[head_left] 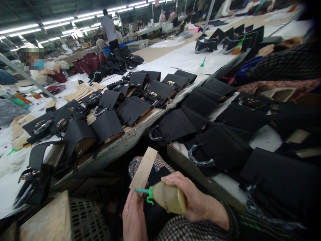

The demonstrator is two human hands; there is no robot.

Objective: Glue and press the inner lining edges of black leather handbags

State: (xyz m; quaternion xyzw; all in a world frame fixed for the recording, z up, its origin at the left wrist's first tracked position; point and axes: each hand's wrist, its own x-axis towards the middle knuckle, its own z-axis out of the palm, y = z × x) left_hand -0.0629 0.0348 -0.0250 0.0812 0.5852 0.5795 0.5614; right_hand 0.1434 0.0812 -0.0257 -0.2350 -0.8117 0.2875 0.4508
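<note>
My left hand (134, 216) holds a flat, light tan strip (144, 167) by its lower end, and the strip tilts up to the right. In my right hand (192, 197) is a squeeze bottle (168, 198) of yellowish liquid with a green cap. Its thin nozzle points left and meets the strip near its lower end, just above my left fingertips. Behind the bottle, a black bag (156, 214) lies on my lap over checked cloth, partly hidden by my hands.
Black bags (106, 127) cover the edge of the left table (130, 134). More black bags (220, 145) lie on the right table. A plastic crate (87, 219) stands at lower left. A person's checked sleeve (283, 63) is at right.
</note>
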